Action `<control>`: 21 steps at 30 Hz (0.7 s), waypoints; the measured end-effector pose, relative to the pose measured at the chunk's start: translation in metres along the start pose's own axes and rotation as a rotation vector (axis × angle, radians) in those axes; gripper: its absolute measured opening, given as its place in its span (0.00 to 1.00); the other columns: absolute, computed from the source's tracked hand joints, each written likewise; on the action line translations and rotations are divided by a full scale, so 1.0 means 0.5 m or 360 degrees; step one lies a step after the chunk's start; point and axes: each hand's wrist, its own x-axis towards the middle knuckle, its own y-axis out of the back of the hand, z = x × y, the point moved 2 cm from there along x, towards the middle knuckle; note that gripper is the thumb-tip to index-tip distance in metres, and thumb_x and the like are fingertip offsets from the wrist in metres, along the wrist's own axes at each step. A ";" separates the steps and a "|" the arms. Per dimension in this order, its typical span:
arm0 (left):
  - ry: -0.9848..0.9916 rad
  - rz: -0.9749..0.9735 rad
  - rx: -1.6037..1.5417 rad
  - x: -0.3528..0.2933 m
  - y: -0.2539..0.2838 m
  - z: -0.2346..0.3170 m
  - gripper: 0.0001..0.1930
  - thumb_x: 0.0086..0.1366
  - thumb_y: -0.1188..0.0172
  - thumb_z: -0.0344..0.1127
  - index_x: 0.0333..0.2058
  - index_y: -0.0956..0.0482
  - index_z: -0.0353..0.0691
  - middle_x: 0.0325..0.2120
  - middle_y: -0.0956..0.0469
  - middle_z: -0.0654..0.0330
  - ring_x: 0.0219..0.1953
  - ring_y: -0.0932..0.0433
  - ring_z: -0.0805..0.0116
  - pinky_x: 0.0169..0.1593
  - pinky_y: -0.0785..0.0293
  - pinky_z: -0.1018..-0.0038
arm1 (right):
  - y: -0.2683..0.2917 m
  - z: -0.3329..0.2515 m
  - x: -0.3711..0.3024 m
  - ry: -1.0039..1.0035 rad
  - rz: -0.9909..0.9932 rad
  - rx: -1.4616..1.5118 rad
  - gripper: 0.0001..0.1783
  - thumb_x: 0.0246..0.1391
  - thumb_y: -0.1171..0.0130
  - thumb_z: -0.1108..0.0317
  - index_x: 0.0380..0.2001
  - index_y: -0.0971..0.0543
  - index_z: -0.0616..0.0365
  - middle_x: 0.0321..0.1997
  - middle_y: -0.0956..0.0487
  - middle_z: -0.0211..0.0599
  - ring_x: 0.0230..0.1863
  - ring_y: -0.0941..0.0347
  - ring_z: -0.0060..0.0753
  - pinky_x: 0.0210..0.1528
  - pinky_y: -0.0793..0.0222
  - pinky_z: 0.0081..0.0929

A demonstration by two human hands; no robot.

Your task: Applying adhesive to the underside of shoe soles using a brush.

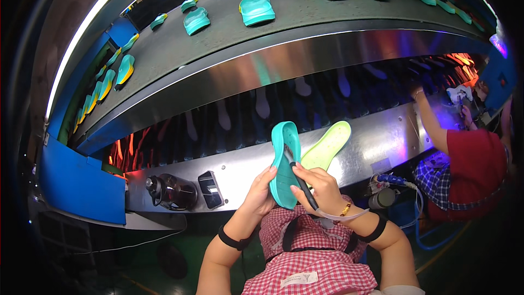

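A teal shoe sole (283, 177) stands lengthwise in front of me, its hollow inner side showing. My left hand (261, 192) grips it by the left edge, near the lower end. In my right hand (322, 188) is a black-handled brush (307, 184) with a pale tube trailing from its rear end past the wrist. The bristle end reaches into the hollow of the sole, around its middle. Just beyond my right hand, a yellow-green sole (330, 145) lies on the metal ledge (243, 165).
Teal and yellow soles (256, 9) ride on a dark conveyor belt (229, 24) beyond. Below it runs a dark channel with pale sole shapes (262, 102) and a red glow. A dark bottle (172, 191) and a phone (210, 189) occupy the ledge. A co-worker (475, 169) works at right.
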 end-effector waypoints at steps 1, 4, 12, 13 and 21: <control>-0.0027 0.0018 -0.0005 0.000 0.013 0.005 0.22 0.62 0.52 0.40 0.51 0.39 0.32 0.44 0.30 0.53 0.44 0.27 0.64 0.48 0.29 0.69 | 0.006 -0.008 -0.005 -0.0001 0.0004 0.0003 0.21 0.38 0.39 0.69 0.38 0.26 0.70 0.40 0.25 0.56 0.33 0.27 0.45 0.37 0.32 0.31; -0.0056 0.0049 0.0009 -0.005 0.024 0.019 0.25 0.61 0.52 0.43 0.52 0.40 0.33 0.44 0.31 0.50 0.45 0.28 0.60 0.48 0.29 0.65 | 0.021 -0.010 -0.015 0.0025 -0.0156 0.0256 0.18 0.42 0.42 0.70 0.38 0.25 0.68 0.37 0.24 0.52 0.30 0.27 0.39 0.36 0.32 0.28; 0.0050 -0.0052 -0.0118 -0.031 -0.001 0.027 0.28 0.61 0.60 0.51 0.54 0.41 0.37 0.50 0.35 0.49 0.50 0.32 0.51 0.53 0.39 0.49 | 0.101 0.044 0.002 -0.0745 0.0021 0.1211 0.15 0.53 0.55 0.70 0.38 0.24 0.68 0.37 0.22 0.39 0.40 0.29 0.23 0.45 0.35 0.21; 0.0073 -0.0050 -0.0129 -0.032 -0.006 0.027 0.29 0.61 0.61 0.51 0.55 0.41 0.38 0.51 0.35 0.49 0.51 0.33 0.51 0.54 0.40 0.48 | 0.104 0.050 0.005 -0.0782 0.0076 0.1254 0.16 0.52 0.56 0.70 0.38 0.25 0.70 0.38 0.23 0.43 0.41 0.28 0.28 0.48 0.36 0.24; 0.0100 -0.0075 -0.0170 -0.028 -0.010 0.011 0.29 0.61 0.61 0.51 0.55 0.41 0.38 0.52 0.36 0.49 0.52 0.34 0.51 0.56 0.43 0.48 | 0.099 0.027 0.020 -0.0256 0.0036 0.0691 0.13 0.48 0.51 0.74 0.37 0.24 0.67 0.34 0.22 0.42 0.33 0.27 0.30 0.39 0.32 0.26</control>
